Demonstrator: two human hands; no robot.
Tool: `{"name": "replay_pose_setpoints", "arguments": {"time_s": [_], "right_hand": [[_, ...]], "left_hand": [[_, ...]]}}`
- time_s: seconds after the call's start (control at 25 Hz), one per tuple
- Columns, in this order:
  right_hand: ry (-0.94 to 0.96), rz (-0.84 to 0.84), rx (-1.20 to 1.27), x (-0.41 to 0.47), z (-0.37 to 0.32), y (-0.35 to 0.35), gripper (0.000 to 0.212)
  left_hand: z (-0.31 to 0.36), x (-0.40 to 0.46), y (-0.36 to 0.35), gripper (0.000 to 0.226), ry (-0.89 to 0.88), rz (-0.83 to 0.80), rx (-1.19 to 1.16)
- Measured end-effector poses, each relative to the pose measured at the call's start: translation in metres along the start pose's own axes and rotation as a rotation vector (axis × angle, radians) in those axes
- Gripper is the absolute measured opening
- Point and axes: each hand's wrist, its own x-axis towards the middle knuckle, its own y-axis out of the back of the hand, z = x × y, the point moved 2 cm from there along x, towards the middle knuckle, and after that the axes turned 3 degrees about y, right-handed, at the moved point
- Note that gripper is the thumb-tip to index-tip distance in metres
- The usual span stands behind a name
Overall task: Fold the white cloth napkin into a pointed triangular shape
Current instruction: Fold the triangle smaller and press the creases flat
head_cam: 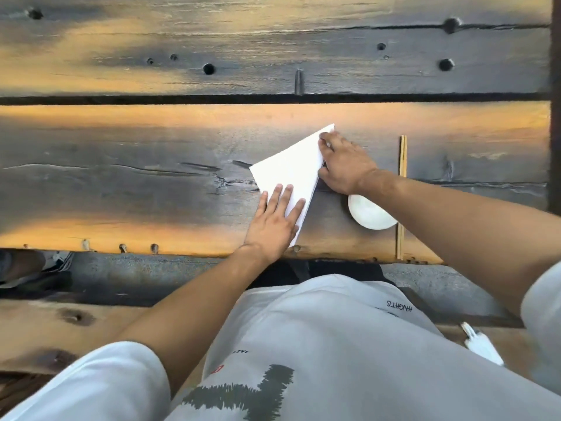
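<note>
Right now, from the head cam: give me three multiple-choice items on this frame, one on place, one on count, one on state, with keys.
1. Where is the white round dish?
A. under the right forearm
B. left of the napkin
C. on the lap

2. How many hands touch the napkin?
A. none
B. one
C. two

3. What state is the napkin in?
A. crumpled ball
B. folded flat, pointed
C. hanging in the air

Key: A, the forearm crosses over it; C, the left hand presses its near end and the right hand its far edge; B, it lies flat on the wooden table.
</note>
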Motion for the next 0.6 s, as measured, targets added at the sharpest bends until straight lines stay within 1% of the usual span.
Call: {"name": "replay_pose_setpoints", "arguments": {"time_s": [0.08,0.28,0.44,0.6], "right_hand": [[0.076,-0.018,-0.014,0.003,0.013,0.007,0.067],[0.197,-0.044,-0.02,0.007,0.032,0.007,0.062],[0.213,-0.019,0.034,0.01,0.036,0.01,0.06],[0.192,-0.023,-0.019,0.007,0.032,0.006,0.068]], "left_hand": [[0.024,-0.002,-0.001,0.062,0.064,0.0,-0.05],[0.056,0.0,-0.007,0.065,0.158,-0.009,-0.137],[0.063,0.002,-0.008,0.066,0.175,0.003,-0.132],[0.063,0.001,-0.013,0.067,0.165,0.04,-0.116]]}}
